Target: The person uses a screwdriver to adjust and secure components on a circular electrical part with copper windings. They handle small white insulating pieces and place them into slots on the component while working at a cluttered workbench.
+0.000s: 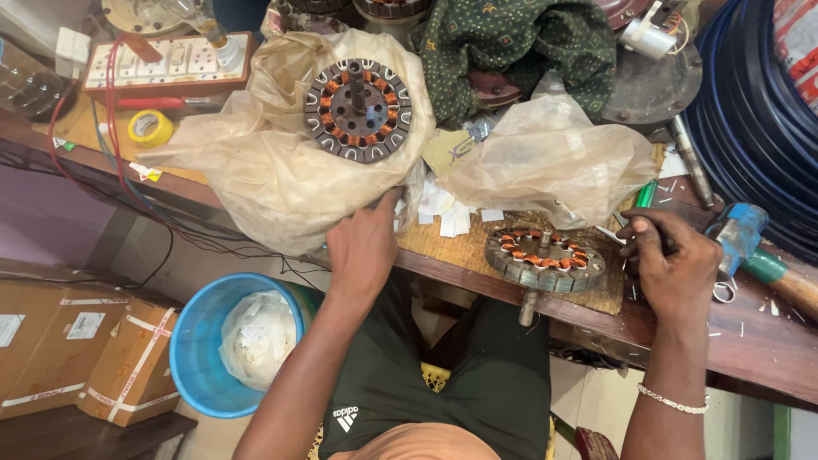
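A round motor stator (pixel 545 258) with copper windings and a steel shaft lies flat on the wooden bench (pixel 750 341) in front of me. My right hand (pixel 677 264) rests just right of it, fingers closed around a thin tool with a green handle (pixel 645 198). My left hand (pixel 365 247) reaches to small white paper slips (pixel 443 213) at the edge of a crumpled plastic bag (pixel 256 170). A second stator (pixel 358 109) with copper windings sits on that bag.
Another plastic bag (pixel 545 158) lies behind the near stator. A blue-headed hammer (pixel 750 247) sits at right, a switchboard (pixel 166 64) and yellow tape roll (pixel 150 129) at left, green cloth (pixel 520 43) behind. Below are a blue bucket (pixel 200 358) and cardboard boxes (pixel 81 353).
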